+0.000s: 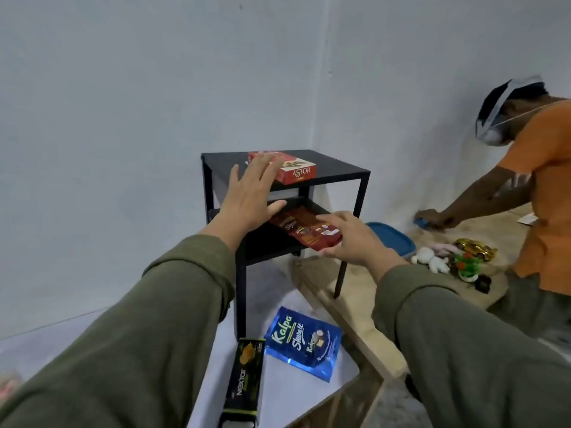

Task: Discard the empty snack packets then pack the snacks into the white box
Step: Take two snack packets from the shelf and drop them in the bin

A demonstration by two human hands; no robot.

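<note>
A brown-red snack packet (304,231) lies at the front of the lower shelf of a small black side table (336,169). My right hand (349,239) grips its near right end, thumb under and fingers over. My left hand (253,193) is spread with straight fingers in front of the table's top edge, its fingertips over the near end of a red Astor box (295,171) on the tabletop. On the white floor below lie a blue Kalpa packet (304,342) and a black Nextar box (244,381). No white box is in view.
A second person in an orange shirt (547,193) bends at the right, hand on a blue object. A blue lid (391,237), small toys (451,257) and a wooden board (349,316) lie on the floor right of the table. Walls meet behind the table.
</note>
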